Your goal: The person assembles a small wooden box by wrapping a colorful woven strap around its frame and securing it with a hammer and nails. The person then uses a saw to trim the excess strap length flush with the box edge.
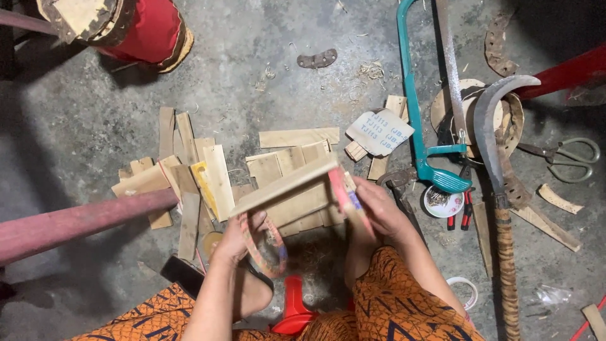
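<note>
- The left hand (235, 239) grips the lower end of a thin wooden slat (284, 185), with a beaded ring (265, 246) hanging by the wrist.
- The right hand (379, 208) closes on the slat's upper end together with a pink striped strip (344, 196).
- Loose wood offcuts (189, 170) lie scattered on the concrete floor (252, 82).
- Near the floor's right edge lie a teal hacksaw (413, 113), a curved sickle (492, 126) and scissors (568, 158).
</note>
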